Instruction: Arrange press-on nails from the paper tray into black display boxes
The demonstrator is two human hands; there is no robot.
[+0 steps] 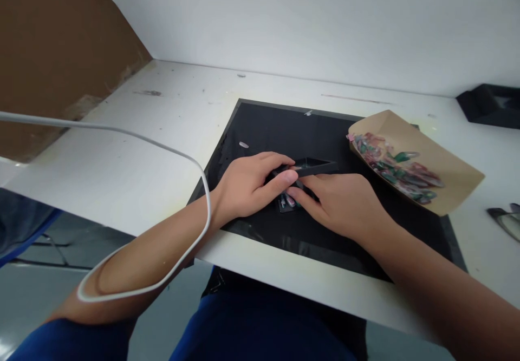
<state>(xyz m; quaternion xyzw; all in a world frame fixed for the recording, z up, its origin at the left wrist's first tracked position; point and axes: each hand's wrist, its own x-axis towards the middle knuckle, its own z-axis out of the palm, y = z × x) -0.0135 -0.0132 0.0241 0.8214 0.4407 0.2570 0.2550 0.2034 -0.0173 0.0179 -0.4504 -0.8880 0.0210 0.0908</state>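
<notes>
We have both hands together over the black work mat. Our left hand pinches the left end of a black box, which sits between our hands near the middle of the mat. Our right hand curls against its near side, thumb beside some glossy nail-shaped pieces; we cannot tell whether its fingers grasp anything. For a steady hold, we would do best to keep the left pinch firm but light and the right thumb clear of the pieces, which look small and slippery.

To our right, a cardboard tray overlaps the mat, heaped with similar pieces; our right elbow could knock it. 1 pale loose piece lies beyond our left wrist. A white cable loops around our left forearm and could snag. Another black container stands far right.
</notes>
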